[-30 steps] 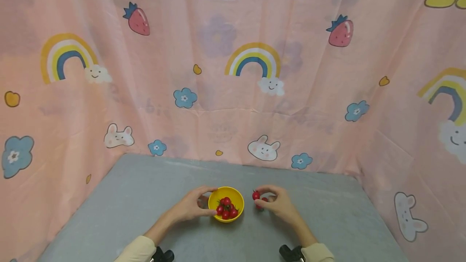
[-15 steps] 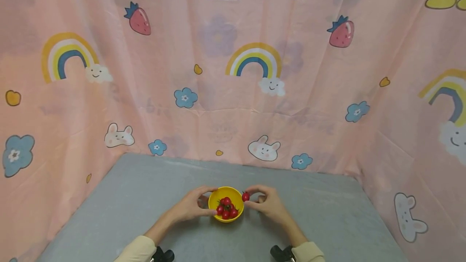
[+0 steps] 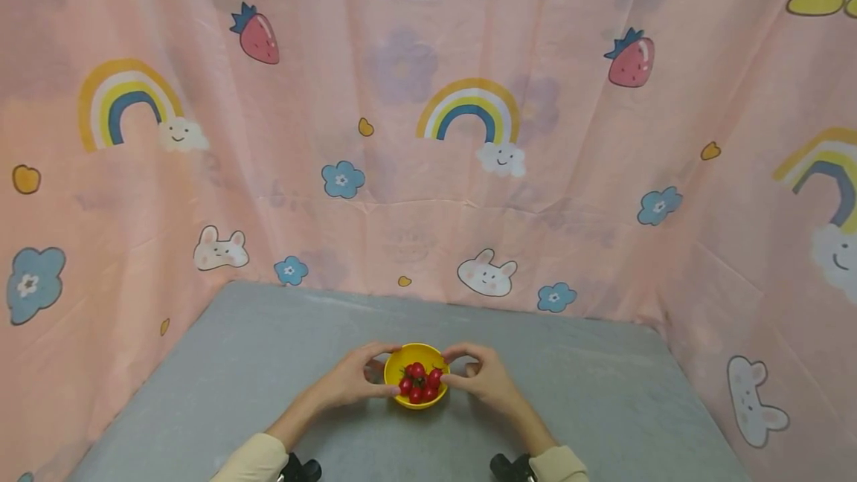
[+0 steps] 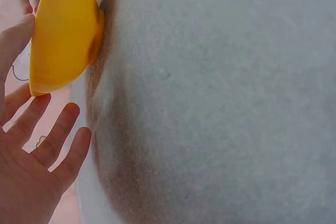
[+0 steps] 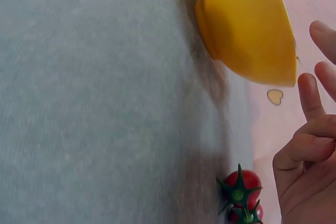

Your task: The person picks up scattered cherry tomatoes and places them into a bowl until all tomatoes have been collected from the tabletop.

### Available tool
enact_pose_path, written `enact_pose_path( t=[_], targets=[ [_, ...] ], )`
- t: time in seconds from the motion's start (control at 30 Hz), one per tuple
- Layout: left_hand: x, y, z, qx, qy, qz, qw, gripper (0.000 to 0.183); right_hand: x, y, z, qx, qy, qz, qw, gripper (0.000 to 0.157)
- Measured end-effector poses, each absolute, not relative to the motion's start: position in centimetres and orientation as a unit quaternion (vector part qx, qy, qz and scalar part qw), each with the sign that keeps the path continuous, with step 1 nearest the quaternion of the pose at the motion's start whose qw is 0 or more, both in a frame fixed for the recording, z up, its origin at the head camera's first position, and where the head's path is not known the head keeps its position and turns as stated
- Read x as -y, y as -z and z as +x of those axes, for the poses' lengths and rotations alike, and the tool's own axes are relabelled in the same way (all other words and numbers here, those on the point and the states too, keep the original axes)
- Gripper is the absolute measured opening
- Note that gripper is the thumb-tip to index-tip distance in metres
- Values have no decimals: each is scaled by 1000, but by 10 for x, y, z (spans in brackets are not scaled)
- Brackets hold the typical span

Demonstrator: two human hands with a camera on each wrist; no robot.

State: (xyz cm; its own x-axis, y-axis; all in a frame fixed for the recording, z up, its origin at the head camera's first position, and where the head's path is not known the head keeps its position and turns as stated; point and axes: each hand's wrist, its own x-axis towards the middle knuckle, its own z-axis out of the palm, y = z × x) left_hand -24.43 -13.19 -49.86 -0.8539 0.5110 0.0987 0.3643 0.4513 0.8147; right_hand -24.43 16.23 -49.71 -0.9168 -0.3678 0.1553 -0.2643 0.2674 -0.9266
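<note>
A yellow bowl (image 3: pixel 396 363) stands on the grey table with several red cherry tomatoes (image 3: pixel 416 395) inside. My left hand (image 3: pixel 351 376) holds it by the left side, thumb and index finger against the rim. At the opposite rim is my right hand (image 3: pixel 485 378), thumb and index finger spread apart. One cherry tomato (image 3: pixel 435 376) lies inside the bowl just by those fingertips. The right wrist view shows no tomato between the right fingers (image 5: pixel 311 95). Below that hand, two more cherry tomatoes (image 5: pixel 244 184) with green stems sit on the table, hidden in the head view.
A grey cloth-like table surface (image 3: pixel 301 326) extends around the bowl. Behind and at both sides hangs a pink curtain (image 3: pixel 402 229) printed with rainbows, rabbits and flowers. Black wrist mounts (image 3: pixel 512 467) sit near the cream sleeves.
My right hand has moved left to the bowl, carrying a cherry tomato from the table. That tomato is now inside the bowl. My left hand has stayed at the bowl.
</note>
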Motion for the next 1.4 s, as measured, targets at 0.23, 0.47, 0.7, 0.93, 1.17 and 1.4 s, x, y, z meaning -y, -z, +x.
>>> enact_pose_path(
  t=[0.23, 0.47, 0.7, 0.93, 1.17, 1.4],
  targets=[
    [132, 498, -244, -848, -458, 255, 85, 64, -179, 503, -246, -788, 584, -193, 34, 33],
    [132, 497, -245, -844, -463, 257, 85, 64, -205, 509, -246, -792, 588, -162, 20, 35],
    [132, 497, -244, -843, -465, 257, 83, 64, -231, 517, -245, -829, 542, -135, -4, 38],
    [132, 496, -244, -844, -462, 257, 88, 64, -243, 518, -250, -839, 517, -168, -5, 51],
    [132, 495, -243, -847, -458, 255, 89, 65, -246, 522, -261, -852, 489, -186, 11, 56],
    [130, 495, -243, -844, -463, 254, 89, 66, -244, 521, -265, -856, 470, -213, 15, 44]
  ],
)
